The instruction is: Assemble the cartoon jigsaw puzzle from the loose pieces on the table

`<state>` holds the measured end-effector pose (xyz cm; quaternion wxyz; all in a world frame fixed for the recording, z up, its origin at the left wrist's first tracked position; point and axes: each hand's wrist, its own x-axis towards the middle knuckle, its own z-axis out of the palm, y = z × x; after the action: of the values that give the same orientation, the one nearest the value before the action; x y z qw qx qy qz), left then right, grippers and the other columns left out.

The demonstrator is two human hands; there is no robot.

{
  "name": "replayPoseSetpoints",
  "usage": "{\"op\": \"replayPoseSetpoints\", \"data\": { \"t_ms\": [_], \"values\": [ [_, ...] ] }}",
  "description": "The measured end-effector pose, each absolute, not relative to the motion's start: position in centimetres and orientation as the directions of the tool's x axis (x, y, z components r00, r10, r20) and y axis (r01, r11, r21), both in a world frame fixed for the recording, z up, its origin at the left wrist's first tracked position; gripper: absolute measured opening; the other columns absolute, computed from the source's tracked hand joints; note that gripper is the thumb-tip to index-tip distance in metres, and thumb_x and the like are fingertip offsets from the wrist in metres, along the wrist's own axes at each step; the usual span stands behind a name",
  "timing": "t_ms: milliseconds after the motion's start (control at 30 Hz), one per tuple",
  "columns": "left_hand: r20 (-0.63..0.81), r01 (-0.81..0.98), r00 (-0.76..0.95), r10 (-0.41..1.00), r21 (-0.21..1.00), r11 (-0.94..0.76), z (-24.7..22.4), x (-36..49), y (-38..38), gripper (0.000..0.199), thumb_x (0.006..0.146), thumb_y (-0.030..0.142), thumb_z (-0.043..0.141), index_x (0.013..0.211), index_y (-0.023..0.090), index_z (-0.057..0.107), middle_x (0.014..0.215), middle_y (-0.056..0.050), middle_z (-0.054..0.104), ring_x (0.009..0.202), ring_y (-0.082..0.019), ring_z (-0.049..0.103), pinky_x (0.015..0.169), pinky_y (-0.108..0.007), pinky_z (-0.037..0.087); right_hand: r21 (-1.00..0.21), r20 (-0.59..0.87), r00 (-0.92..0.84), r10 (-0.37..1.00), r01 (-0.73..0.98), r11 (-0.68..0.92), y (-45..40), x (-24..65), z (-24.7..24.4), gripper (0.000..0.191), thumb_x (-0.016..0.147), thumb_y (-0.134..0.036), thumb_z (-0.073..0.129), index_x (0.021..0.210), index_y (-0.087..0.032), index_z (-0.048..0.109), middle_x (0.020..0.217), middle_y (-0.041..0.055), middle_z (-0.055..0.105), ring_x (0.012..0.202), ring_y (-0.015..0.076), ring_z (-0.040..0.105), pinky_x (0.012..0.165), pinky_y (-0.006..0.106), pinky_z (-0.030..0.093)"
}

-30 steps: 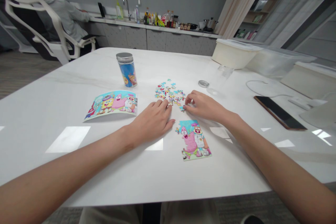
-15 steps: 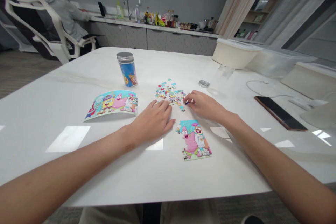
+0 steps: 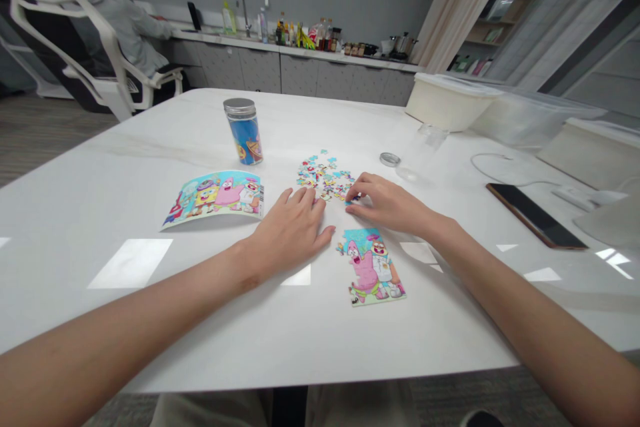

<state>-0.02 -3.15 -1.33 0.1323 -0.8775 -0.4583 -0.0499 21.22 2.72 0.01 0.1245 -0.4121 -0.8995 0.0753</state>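
Observation:
A loose heap of small jigsaw pieces point(image 3: 325, 173) lies on the white table in front of both hands. My left hand point(image 3: 291, 227) rests palm down at the heap's near left edge, fingers spread and holding nothing. At the right edge, my right hand point(image 3: 383, 201) has its thumb and fingertips closed around a small puzzle piece point(image 3: 349, 201), mostly hidden by the fingers. Nearer to me lies a partly joined puzzle point(image 3: 373, 267) showing a pink starfish and a figure in white, its left edge uneven. A curved picture sheet point(image 3: 215, 199) with the same characters is left of my left hand.
Behind the sheet stands a blue printed jar point(image 3: 245, 137) with a metal lid. Right of the heap are a loose lid point(image 3: 390, 159), a clear jar point(image 3: 423, 150), a phone point(image 3: 535, 215) and storage boxes point(image 3: 450, 103). A person in grey point(image 3: 127, 30) sits at the back left.
My right hand has shifted slightly left and toward me, its fingertips now over a piece at the heap's near right edge. My left hand stays almost in place.

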Motion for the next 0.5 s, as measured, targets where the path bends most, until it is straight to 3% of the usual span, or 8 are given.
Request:
{"op": "replayPoseSetpoints", "data": {
  "t_ms": [233, 367, 500],
  "values": [
    [0.181, 0.836, 0.543, 0.820, -0.208, -0.508, -1.16, 0.06, -3.30, 0.047, 0.098, 0.045, 0.034, 0.111, 0.007, 0.059, 0.110, -0.019, 0.062, 0.105, -0.032, 0.057, 0.093, -0.046, 0.042, -0.229, 0.193, -0.583, 0.790, 0.756, 0.614, 3.45, 21.74, -0.84, 0.020, 0.088, -0.009, 0.052, 0.094, -0.021, 0.066, 0.101, 0.0087, 0.062, 0.098, 0.0239, 0.060, 0.087, 0.041, 0.050],
    [0.170, 0.858, 0.507, 0.845, -0.195, -0.475, -1.40, 0.04, -3.34, 0.057, 0.098, 0.047, 0.032, 0.131, 0.003, 0.049, 0.135, -0.023, 0.054, 0.124, -0.034, 0.050, 0.102, -0.047, 0.038, -0.225, 0.201, -0.577, 0.792, 0.760, 0.610, 3.39, 21.70, -0.87, 0.023, 0.087, -0.006, 0.050, 0.095, -0.021, 0.066, 0.100, 0.0086, 0.062, 0.097, 0.0239, 0.060, 0.087, 0.041, 0.050],
    [0.174, 0.832, 0.553, 0.815, -0.159, -0.531, -1.90, -0.11, -3.10, 0.057, 0.100, 0.043, 0.030, 0.142, 0.006, 0.042, 0.152, -0.017, 0.041, 0.141, -0.032, 0.035, 0.110, -0.049, 0.032, -0.234, 0.228, -0.615, 0.755, 0.718, 0.656, 3.15, 21.47, -0.66, 0.020, 0.087, -0.008, 0.052, 0.096, -0.021, 0.065, 0.102, 0.0090, 0.062, 0.100, 0.0244, 0.060, 0.090, 0.042, 0.050]
  ]
}}
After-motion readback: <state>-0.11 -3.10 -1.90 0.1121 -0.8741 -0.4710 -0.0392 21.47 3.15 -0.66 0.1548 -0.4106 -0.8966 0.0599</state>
